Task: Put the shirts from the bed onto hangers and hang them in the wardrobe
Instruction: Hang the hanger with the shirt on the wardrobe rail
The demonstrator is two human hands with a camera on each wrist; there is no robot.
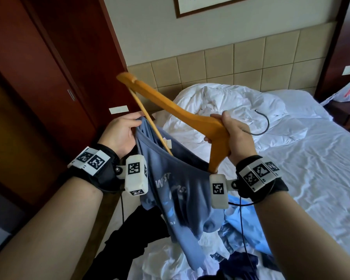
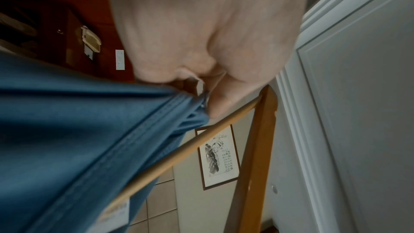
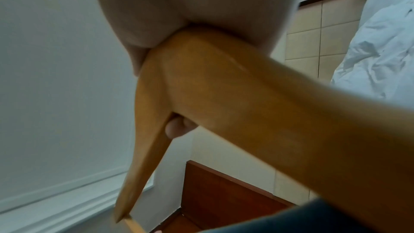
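Note:
A blue T-shirt [image 1: 176, 190] with white lettering hangs in front of me over the bed. My left hand [image 1: 123, 134] pinches its neckline [image 2: 125, 141] and holds it open. My right hand [image 1: 232, 136] grips the middle of an orange wooden hanger [image 1: 170, 106], just below its metal hook [image 1: 265, 122]. One arm of the hanger goes down into the neck opening; the other arm points up and left. The hanger's thin bar [image 2: 179, 151] passes through the neckline beside my left thumb. In the right wrist view the hanger [image 3: 224, 95] fills the frame under my palm.
More clothes [image 1: 236, 235], light blue, white, dark blue and black, lie heaped on the near end of the bed [image 1: 311, 168]. A rumpled white duvet [image 1: 220, 102] lies by the padded headboard. Dark red wardrobe doors [image 1: 55, 57] stand at left. A nightstand [image 1: 343, 112] is at right.

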